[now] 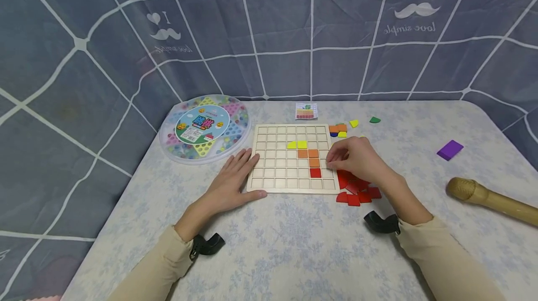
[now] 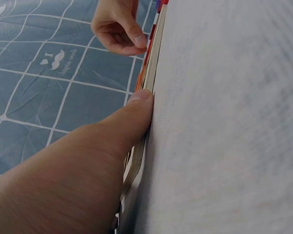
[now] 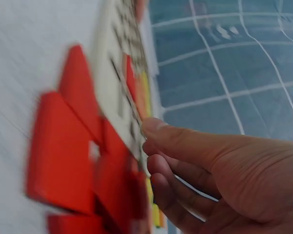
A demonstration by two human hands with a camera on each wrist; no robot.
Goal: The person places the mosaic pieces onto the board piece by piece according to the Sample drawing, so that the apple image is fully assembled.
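Note:
A wooden grid board [image 1: 276, 184] lies on the table, with yellow tiles [image 1: 301, 144], orange tiles [image 1: 313, 153] and a red tile [image 1: 315, 173] in its cells. My left hand [image 1: 230, 179] rests at the board's left side with fingers spread; in the left wrist view its thumb [image 2: 136, 105] lies against the board's near edge. Over the right-hand column is my right hand [image 1: 357, 158], its fingers curled and the thumb close to the index finger. No piece shows between those fingertips in the right wrist view. Beside the board, several loose red tiles [image 3: 63, 151] lie heaped below that hand.
Behind the board lies a small pattern card [image 1: 306, 111]. A round, clear game case [image 1: 170, 149] is at the back left. Orange pieces [image 1: 342, 128], a green piece [image 1: 375, 120], a purple block [image 1: 450, 150] and a wooden microphone-shaped stick [image 1: 489, 196] lie to the right.

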